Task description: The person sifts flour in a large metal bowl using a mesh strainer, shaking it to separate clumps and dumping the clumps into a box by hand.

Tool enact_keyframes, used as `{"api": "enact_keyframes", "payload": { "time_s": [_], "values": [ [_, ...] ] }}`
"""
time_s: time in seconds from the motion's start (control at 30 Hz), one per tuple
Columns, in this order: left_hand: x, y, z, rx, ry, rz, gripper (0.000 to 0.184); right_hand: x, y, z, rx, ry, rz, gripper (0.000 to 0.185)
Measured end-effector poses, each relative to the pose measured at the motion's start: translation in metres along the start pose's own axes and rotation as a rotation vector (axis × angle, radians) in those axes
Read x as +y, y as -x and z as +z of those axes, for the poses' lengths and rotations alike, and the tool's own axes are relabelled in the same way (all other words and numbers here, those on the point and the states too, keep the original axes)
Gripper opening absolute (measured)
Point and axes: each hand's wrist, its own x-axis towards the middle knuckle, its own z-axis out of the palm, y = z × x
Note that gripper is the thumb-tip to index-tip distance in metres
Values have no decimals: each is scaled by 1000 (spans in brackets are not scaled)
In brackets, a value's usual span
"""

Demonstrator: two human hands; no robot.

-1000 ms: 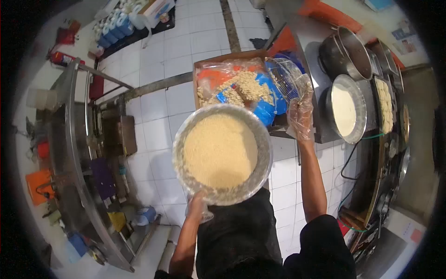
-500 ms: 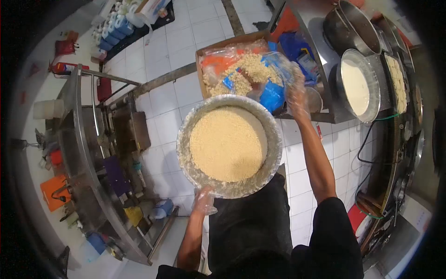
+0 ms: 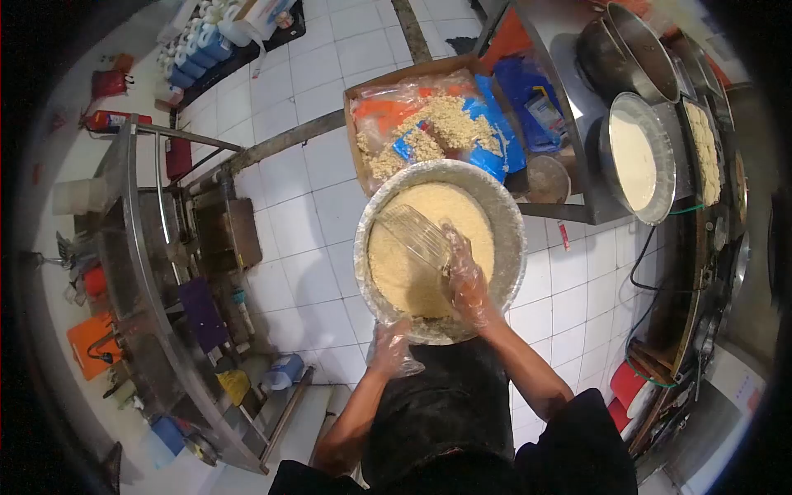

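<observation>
A large round metal bowl [image 3: 509,239] with a whitened wall is in front of my body, above the dark apron. Pale yellow crumbly grain [image 3: 404,285] fills much of it. My left hand [image 3: 394,351], in a clear plastic glove, grips the bowl's near rim at the lower left. Over the grain, my gloved right hand [image 3: 466,285] is closed on a see-through ribbed utensil [image 3: 415,235] that slants up and left; its exact kind is unclear. Beyond the bowl, a cardboard box [image 3: 356,157] holds clumps of similar crumbs [image 3: 454,120] on orange and blue plastic wrapping.
On the right, a steel table [image 3: 569,91] carries dark pots [image 3: 627,54], a bowl of cream-coloured batter [image 3: 635,157] and a tray of pale pieces [image 3: 701,153]. A clear tub [image 3: 549,177] is beside the box. Metal shelving [image 3: 153,272] lines the left; white tiles [image 3: 293,239] cover the floor.
My right hand has come from the box back over the bowl, with the utensil now over the grain. The bowl and my left hand have shifted right in view.
</observation>
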Motion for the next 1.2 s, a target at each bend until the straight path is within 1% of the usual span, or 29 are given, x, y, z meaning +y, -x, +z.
{"api": "enact_keyframes", "payload": {
  "time_s": [0.03, 0.07, 0.13, 0.17, 0.2, 0.23, 0.27, 0.3, 0.33, 0.37, 0.4, 0.47, 0.5, 0.53, 0.57, 0.63, 0.7, 0.73, 0.8, 0.83, 0.87, 0.93, 0.97, 1.0, 1.03, 1.07, 1.1, 1.17, 1.2],
  "values": [
    [10, 3, 10, -9, 93, -12, 28, -11, -1, 2, -30, -115, 126, 63],
    [23, 7, 15, -58, 174, -134, 27, -18, 3, 3, -101, -230, 283, 67],
    [27, 1, 16, -17, -145, -193, 34, -11, 12, 12, -117, -359, 450, 70],
    [29, -1, 17, -5, -300, -228, 38, 11, 22, 29, -66, -378, 458, 69],
    [45, 11, 34, -8, -332, -46, 39, 15, 19, 31, -15, -397, 464, 68],
    [44, 12, 34, -39, -212, 30, 42, 21, 21, 23, -34, -498, 602, 67],
    [42, 12, 35, -79, -90, 101, 45, 7, 9, 0, -52, -601, 741, 66],
    [18, 3, 19, -144, 184, 63, 49, -4, 2, -16, -70, -703, 880, 65],
    [-4, -2, 5, -173, 284, 25, 53, -9, 1, -22, -20, -748, 864, 62],
    [-26, -6, -9, -198, 383, -17, 56, -7, 5, -23, -11, -724, 824, 62],
    [-44, -10, -24, -187, 306, -48, 59, -1, 8, -24, -4, -701, 778, 63],
    [-41, -15, -40, -375, 515, -101, 62, 8, 6, -26, -27, -639, 695, 64],
    [-26, -13, -44, -575, 799, -132, 62, 12, 4, -28, -55, -598, 666, 64],
    [-13, -9, -43, -544, 887, -193, 63, 15, 1, -30, -81, -555, 636, 64],
    [2, -5, -42, -507, 975, -250, 65, 7, -5, -36, -81, -599, 678, 65],
    [26, 6, -38, 28, 726, -404, 71, -18, -17, -50, -80, -688, 759, 65],
    [45, 11, -32, 98, 717, -385, 66, -16, -18, -49, -153, -697, 730, 65],
    [52, 13, -23, 166, 655, -339, 63, -14, -17, -48, -189, -703, 717, 64],
    [52, 15, -21, 197, 577, -255, 57, -4, -16, -43, -154, -776, 707, 63],
    [46, 17, -25, 162, 560, -217, 52, 1, -15, -40, -137, -813, 703, 63],
    [43, 16, -28, 128, 543, -177, 47, 6, -16, -36, -129, -803, 642, 63],
    [36, 11, -28, 218, 427, -152, 37, 12, -21, -34, -146, -792, 565, 62],
    [29, 7, -30, 204, 400, -141, 33, 13, -26, -36, -170, -792, 548, 62],
    [22, 3, -31, 189, 373, -130, 29, 5, -33, -45, -224, -809, 574, 61],
    [10, 2, -42, 124, 376, -117, 27, 0, -37, -48, -280, -828, 602, 61],
    [2, 4, -49, 63, 381, -104, 24, 11, -35, -41, -241, -805, 565, 60],
    [21, 9, -36, 135, 309, -118, 24, 7, -40, -38, -201, -781, 529, 59],
    [54, 18, -14, 278, 167, -148, 24, -14, -49, -58, -299, -791, 598, 57],
    [46, 16, -18, 284, 180, -99, 24, -18, -53, -58, -275, -820, 614, 57]
  ]
}}
